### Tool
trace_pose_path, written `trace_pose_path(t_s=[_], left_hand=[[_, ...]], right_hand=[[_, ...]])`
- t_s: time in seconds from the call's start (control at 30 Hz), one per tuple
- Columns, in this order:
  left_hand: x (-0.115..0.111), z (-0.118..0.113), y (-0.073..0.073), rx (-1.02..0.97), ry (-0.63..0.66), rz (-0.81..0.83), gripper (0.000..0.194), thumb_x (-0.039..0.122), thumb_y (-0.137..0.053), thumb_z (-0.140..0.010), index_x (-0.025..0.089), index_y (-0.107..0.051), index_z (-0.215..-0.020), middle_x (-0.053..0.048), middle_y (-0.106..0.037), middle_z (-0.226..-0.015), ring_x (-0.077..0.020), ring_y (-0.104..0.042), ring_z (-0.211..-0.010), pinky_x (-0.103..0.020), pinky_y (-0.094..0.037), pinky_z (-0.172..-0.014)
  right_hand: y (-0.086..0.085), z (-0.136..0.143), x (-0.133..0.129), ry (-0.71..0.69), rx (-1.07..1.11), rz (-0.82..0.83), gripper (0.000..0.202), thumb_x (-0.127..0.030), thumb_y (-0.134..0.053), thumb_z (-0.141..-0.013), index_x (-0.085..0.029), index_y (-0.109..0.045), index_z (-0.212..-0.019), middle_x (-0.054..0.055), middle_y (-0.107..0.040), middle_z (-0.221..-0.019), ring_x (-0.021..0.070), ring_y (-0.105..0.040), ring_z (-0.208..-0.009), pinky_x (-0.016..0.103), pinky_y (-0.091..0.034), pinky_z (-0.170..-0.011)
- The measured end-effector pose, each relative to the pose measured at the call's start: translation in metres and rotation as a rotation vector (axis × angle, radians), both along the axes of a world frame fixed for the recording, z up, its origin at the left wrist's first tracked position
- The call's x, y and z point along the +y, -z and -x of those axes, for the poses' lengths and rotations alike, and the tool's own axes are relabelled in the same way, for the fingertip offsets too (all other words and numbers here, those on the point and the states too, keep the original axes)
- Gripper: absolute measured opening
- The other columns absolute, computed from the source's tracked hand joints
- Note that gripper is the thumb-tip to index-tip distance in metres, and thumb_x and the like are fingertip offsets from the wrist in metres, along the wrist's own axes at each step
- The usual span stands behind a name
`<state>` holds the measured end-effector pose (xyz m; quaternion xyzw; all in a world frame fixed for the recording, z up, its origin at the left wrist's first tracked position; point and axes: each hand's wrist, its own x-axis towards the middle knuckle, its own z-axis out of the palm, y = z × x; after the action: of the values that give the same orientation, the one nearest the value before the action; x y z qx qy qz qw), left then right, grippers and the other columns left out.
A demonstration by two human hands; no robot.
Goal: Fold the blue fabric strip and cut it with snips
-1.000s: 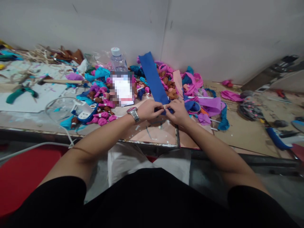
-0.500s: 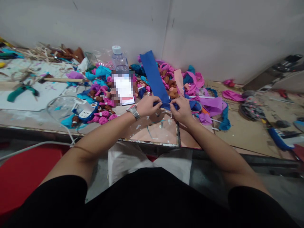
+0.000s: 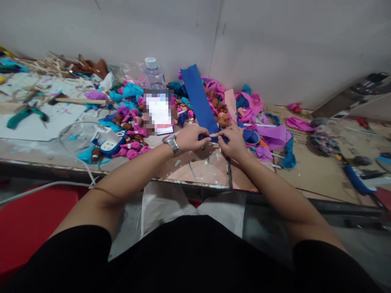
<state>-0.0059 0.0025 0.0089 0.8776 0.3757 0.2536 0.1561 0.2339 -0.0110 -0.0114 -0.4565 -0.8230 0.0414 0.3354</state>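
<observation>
A narrow dark blue strip (image 3: pixel 215 139) is stretched between my two hands above the table's front part. My left hand (image 3: pixel 192 138), with a metal watch on its wrist, pinches one end between thumb and fingers. Closed on the other end is my right hand (image 3: pixel 233 141), its thumb and forefinger pressed together. Just behind them a wide, flat blue strip (image 3: pixel 198 97) leans over a heap of knotted pink and brown pieces (image 3: pixel 218 108). Whether the two blue strips are joined, I cannot tell. Their material, cloth or paper, is unclear too.
Left of my hands lie a lit phone (image 3: pixel 159 114), a clear bottle (image 3: pixel 155 75) and a white-and-blue power strip (image 3: pixel 112 143) with a cable. Green-handled pliers (image 3: pixel 27 117) and a hammer (image 3: pixel 82 101) are further left. Purple strips (image 3: pixel 273 136) and brown cardboard (image 3: pixel 305 171) are at the right.
The blue piece between my hands now looks narrower and straighter, with a gap showing behind it. My fingers have shifted slightly; the wide blue strip stays where it was.
</observation>
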Motion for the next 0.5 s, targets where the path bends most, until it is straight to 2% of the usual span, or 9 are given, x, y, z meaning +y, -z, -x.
trace_pose_path(t_s=[0.23, 0.33, 0.5], left_hand=[[-0.006, -0.003, -0.002, 0.015, 0.045, 0.096, 0.027, 0.034, -0.06, -0.095, 0.018, -0.08, -0.086, -0.005, -0.075, -0.075, -0.0141, -0.058, -0.063, -0.03, -0.035, -0.063], [-0.007, -0.004, -0.004, 0.0, 0.045, 0.142, 0.028, 0.036, -0.06, -0.094, 0.017, -0.08, -0.084, -0.004, -0.072, -0.07, -0.0132, -0.055, -0.059, -0.029, -0.032, -0.059], [-0.008, -0.004, -0.006, -0.062, 0.106, 0.278, 0.033, 0.04, -0.059, -0.096, 0.016, -0.079, -0.086, -0.002, -0.073, -0.07, -0.0122, -0.056, -0.059, -0.026, -0.034, -0.058]], right_hand=[[-0.004, 0.004, -0.008, -0.087, -0.055, 0.031, 0.017, -0.027, -0.062, -0.093, -0.023, -0.077, -0.098, 0.009, -0.08, -0.101, 0.0307, -0.061, -0.106, 0.052, -0.034, -0.1], [-0.008, 0.004, -0.011, -0.12, -0.062, 0.037, 0.018, -0.03, -0.064, -0.094, -0.025, -0.079, -0.103, 0.007, -0.081, -0.106, 0.0303, -0.061, -0.107, 0.054, -0.031, -0.103], [-0.008, 0.004, -0.011, -0.136, -0.067, 0.011, 0.019, -0.035, -0.064, -0.097, -0.027, -0.081, -0.097, 0.006, -0.083, -0.103, 0.0288, -0.063, -0.104, 0.054, -0.03, -0.104]])
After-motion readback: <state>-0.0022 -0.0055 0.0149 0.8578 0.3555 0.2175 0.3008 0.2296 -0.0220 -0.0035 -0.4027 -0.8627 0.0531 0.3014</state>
